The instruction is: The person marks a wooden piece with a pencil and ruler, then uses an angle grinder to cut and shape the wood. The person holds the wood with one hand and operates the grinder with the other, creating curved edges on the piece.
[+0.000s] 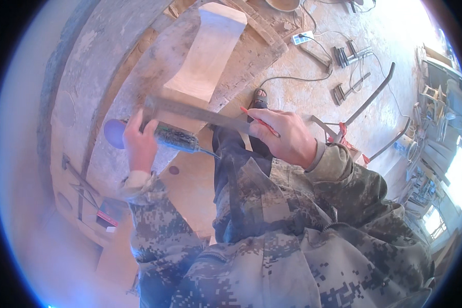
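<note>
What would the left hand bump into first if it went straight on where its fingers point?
Probably the end of the long metal ruler. It lies right by the tips of the left hand, but I can't tell whether they already touch.

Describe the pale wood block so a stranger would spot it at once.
Find the big, scuffed work surface at upper left. On it, running up from the metal straightedge that reaches the right hand, lies the wood block. Smooth and pale, with a flared far end, it stands out from the darker, rougher surface beneath.
</note>
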A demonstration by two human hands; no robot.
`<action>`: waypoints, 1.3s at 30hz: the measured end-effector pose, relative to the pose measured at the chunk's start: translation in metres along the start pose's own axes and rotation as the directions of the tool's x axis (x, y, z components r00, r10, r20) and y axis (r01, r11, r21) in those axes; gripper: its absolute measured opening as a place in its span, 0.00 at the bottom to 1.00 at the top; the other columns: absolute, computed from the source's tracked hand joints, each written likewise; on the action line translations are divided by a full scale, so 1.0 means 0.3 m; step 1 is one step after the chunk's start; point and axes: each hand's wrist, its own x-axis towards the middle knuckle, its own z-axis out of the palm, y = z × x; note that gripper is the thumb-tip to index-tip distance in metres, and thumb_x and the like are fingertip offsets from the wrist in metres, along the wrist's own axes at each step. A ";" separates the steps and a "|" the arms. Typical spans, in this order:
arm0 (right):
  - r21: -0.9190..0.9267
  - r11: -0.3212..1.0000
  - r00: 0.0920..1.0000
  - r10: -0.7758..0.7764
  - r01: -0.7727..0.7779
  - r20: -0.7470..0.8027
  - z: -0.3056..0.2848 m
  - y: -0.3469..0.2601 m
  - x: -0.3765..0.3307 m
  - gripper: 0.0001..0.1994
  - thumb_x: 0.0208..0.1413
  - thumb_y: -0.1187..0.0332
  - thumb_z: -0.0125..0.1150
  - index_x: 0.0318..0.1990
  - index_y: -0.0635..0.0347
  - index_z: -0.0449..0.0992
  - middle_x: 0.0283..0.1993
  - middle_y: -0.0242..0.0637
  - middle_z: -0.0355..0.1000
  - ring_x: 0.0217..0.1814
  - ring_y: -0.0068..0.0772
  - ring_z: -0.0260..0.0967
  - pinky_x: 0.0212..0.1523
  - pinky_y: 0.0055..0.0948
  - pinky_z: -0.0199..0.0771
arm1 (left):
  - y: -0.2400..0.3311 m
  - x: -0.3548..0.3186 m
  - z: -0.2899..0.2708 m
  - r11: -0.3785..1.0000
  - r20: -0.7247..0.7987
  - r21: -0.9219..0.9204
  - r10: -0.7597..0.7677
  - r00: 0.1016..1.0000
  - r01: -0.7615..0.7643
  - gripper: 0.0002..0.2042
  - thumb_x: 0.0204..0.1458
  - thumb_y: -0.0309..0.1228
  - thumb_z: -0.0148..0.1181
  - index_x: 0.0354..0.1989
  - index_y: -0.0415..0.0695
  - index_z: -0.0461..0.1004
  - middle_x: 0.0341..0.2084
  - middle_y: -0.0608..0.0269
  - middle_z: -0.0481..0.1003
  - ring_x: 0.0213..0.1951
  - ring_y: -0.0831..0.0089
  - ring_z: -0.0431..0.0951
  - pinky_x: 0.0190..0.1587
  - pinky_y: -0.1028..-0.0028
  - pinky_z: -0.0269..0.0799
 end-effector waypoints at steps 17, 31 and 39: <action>0.037 0.999 0.992 -0.022 0.026 -0.123 0.017 0.061 0.036 0.15 0.68 0.69 0.62 0.60 0.62 0.78 0.42 0.53 0.81 0.45 0.58 0.81 0.47 0.46 0.79 | -1.071 -0.675 -0.289 0.870 0.000 -0.015 -0.493 0.870 0.493 0.16 0.61 0.23 0.64 0.57 0.30 0.82 0.44 0.53 0.86 0.43 0.71 0.81 0.48 0.67 0.77; -0.029 0.999 0.953 -0.033 0.026 -0.302 0.059 -0.031 0.170 0.21 0.68 0.71 0.63 0.67 0.64 0.74 0.61 0.53 0.80 0.65 0.44 0.78 0.67 0.39 0.73 | 0.027 -0.398 0.092 0.096 0.388 -0.878 -0.432 0.814 0.469 0.25 0.72 0.52 0.54 0.64 0.45 0.73 0.51 0.48 0.80 0.43 0.57 0.83 0.48 0.57 0.79; 0.113 0.988 0.894 -0.042 0.103 -0.446 -0.118 0.059 0.668 0.18 0.72 0.70 0.61 0.65 0.65 0.74 0.67 0.42 0.73 0.69 0.32 0.69 0.72 0.33 0.67 | 0.251 -0.033 0.104 -0.652 0.727 -0.632 -0.311 0.612 0.419 0.29 0.65 0.55 0.57 0.66 0.47 0.71 0.56 0.52 0.77 0.56 0.47 0.77 0.53 0.40 0.73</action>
